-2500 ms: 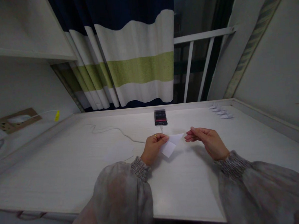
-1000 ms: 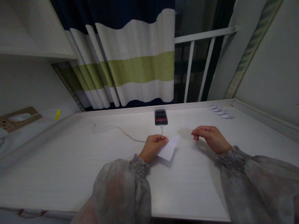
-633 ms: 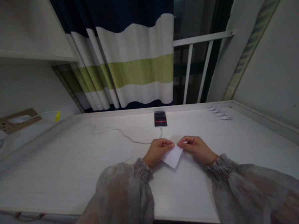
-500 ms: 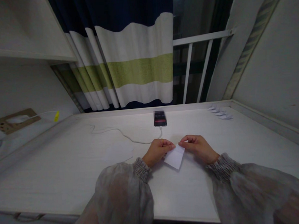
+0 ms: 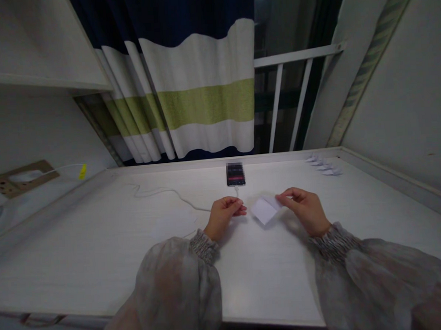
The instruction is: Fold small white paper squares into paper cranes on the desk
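Observation:
A small white folded paper is pinched by one corner between the thumb and fingers of my right hand. The paper is held just above the desk, with a fold line across its upper part. To its left, my left hand is apart from the paper, its fingers curled in against the thumb and nothing visible in them. Flat on the desk by my left forearm lie white paper sheets, faint against the surface.
A phone lies at the back of the white desk, its white cable running left. Several small folded paper pieces stand in a row at the back right. A socket strip is on the left wall; a curtain hangs behind.
My left hand has let go of the paper and drawn left. My right hand has carried the paper slightly up and right, turning it.

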Demonstrator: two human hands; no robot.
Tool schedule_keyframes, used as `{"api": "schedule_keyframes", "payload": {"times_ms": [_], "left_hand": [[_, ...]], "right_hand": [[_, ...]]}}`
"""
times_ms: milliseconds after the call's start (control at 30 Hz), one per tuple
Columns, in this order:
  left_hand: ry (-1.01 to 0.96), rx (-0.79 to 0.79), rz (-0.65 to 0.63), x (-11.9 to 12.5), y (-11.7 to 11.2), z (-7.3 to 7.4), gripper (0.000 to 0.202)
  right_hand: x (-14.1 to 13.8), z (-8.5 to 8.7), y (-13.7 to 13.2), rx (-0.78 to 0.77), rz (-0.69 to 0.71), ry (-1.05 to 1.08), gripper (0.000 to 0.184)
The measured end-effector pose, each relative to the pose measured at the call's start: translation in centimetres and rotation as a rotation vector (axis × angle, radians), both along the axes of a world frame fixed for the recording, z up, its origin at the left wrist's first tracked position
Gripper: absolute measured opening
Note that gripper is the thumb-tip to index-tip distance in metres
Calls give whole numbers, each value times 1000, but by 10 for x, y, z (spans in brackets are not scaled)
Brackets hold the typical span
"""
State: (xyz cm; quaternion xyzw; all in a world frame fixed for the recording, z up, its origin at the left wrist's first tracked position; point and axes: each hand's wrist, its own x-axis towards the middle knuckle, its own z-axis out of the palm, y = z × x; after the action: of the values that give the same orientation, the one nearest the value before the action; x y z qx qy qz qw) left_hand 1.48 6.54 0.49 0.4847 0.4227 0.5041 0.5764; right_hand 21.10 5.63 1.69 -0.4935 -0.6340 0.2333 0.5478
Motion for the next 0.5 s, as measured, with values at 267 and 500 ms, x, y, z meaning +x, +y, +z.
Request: {"api": "schedule_keyframes", "payload": {"times_ms": [267,500], "left_hand": [[-28,-22,-227,9,-10,3,32],[-167,-57,-234,13,-15,6,24]], "right_hand": [[-20,10,-29,920,174,-951,14],[-32,6,-33,964,230,-1141,19]]}}
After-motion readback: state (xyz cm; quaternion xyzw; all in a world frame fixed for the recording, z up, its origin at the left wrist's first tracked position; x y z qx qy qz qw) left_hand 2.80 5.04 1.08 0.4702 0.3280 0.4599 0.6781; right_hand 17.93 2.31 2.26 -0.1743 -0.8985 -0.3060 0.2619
